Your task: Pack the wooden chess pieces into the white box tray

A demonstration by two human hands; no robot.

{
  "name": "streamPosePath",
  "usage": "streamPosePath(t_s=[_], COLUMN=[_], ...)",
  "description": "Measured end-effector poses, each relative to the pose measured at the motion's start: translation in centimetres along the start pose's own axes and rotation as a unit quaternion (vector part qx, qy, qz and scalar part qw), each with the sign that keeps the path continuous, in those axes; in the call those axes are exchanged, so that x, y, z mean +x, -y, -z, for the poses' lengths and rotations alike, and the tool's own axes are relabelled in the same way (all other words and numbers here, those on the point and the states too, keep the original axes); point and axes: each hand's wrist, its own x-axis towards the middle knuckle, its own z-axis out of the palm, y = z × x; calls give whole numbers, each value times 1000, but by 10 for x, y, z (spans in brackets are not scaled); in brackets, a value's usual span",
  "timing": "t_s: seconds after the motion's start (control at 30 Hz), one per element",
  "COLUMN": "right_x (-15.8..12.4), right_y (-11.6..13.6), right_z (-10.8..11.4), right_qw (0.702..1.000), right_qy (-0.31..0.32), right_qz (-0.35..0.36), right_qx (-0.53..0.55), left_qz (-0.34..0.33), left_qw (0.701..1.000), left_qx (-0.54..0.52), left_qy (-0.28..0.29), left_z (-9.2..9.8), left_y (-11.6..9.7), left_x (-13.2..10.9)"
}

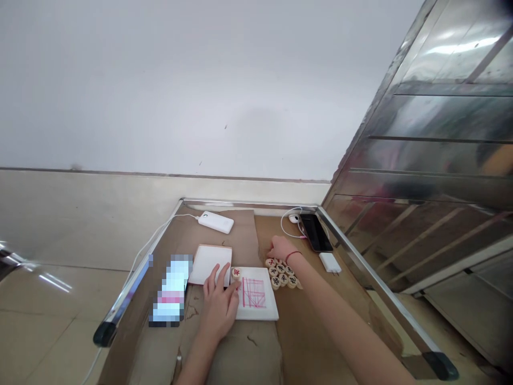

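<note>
The left hand point(219, 305) is lying palm down with its fingers spread, some fingertips resting over the near right corner of an open white box point(209, 259), while the index finger is pointing across the left edge of a white slab point(266, 313). A red grid drawing point(254, 293) is covering much of that slab, and a single round chess piece point(236, 273) is sitting in its far left corner, just beyond the index fingertip (the piece's character is facing up in red).

The right hand point(281, 248) is bending its fingers down at the far edge of a cluster of chess pieces point(283, 278), which is lying flat on the cardboard point(312, 321) just right of the slab. Its fingertips are partly hiding behind the knuckles, so I cannot tell whether they are pinching a piece or only touching one. A red cord point(293, 255) is circling the right wrist.

Beyond the right hand, a black phone point(316, 233) is lying near a white plug adapter point(329, 262). A white power bank point(216, 222) is resting behind the open box, and a pixelated phone point(172, 294) is lying left of the left hand.
</note>
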Motion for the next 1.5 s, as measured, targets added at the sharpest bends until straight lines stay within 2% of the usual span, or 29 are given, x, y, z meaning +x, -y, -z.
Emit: streamPosePath(t_s=[0.1, 0.2, 0.27, 0.33, 0.47, 0.6, 0.77, 0.87, 1.07, 1.3, 1.4, 1.5], right_x=[-13, -40, -61, -80, -100, -103, -105, -107, -103, -97, -92, -80], right_y=[7, 18, 27, 35, 46, 47, 34, 28, 39, 44, 34, 16], right_z=[6, 1, -11, -27, -58, -68, -65, -65, -70, -80, -74, -54], right_qw=[998, 989, 981, 959, 954, 949, 944, 941, 932, 934, 925, 948], right_qy=[-41, -65, -67, -90, -128, -157, -176, -173, -163, -180, -218, -228], right_qz=[38, 100, 138, 200, 212, 204, 187, 201, 246, 239, 250, 174], right_qx=[34, 83, 116, 177, 169, 183, 208, 210, 209, 196, 184, 134], left_qz=[3, -4, -15, -26, -50, -63, -68, -68, -52, -66, -70, -61], left_qw=[1000, 1000, 1000, 999, 998, 998, 997, 996, 998, 997, 997, 997], left_qx=[-9, -16, -22, -30, -29, 1, 41, 48, 39, 31, 23, 21], left_qy=[5, -3, -14, -24, -33, -21, 6, 12, 20, 17, 26, 44], left_z=[1, 2, 4, 6, 6, 5, 7, 7, 6, 9, 7, 1], left_y=[-1, 0, -1, -2, -4, -4, -5, -8, -6, -3, -7, -12], left_x=[0, 1, 1, 2, 2, 3, 11, 16, 19, 22, 23, 23])
